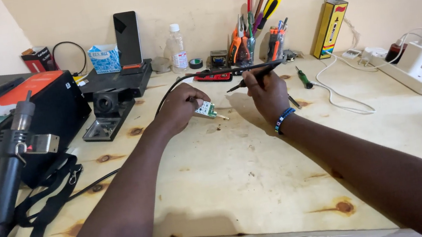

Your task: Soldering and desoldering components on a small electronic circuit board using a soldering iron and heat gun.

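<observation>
At the far left, a hot-air wand (12, 155) hangs in its metal holder on the side of a black rework station (52, 109), nozzle upward, probably so that the hot end stays away from the wooden worktop (239, 169) and from its own cable. Next to it stands a small black stand (107, 113) with an open tray in front, near the left arm but not touching it. The left hand (180, 108) is closed around a small green circuit board (205, 110); it presses one end of the board down on the worktop and leaves the other end, with a thin brass-coloured pin, free toward the right. I think this grip keeps the board from sliding and keeps the fingers away from the free end. The right hand (267, 93) is closed on a black soldering iron (254, 77), held like a pen, and its tip points left and hangs just above and to the right of the board, apart from it. The iron's cable arcs over the left hand to the back, so it does not drag across the board. Behind the hands, a holder of pliers and screwdrivers (260, 36) stands upright against the wall. At the right, a white power strip (414, 72) lies near the edge, well apart from the hands.
</observation>
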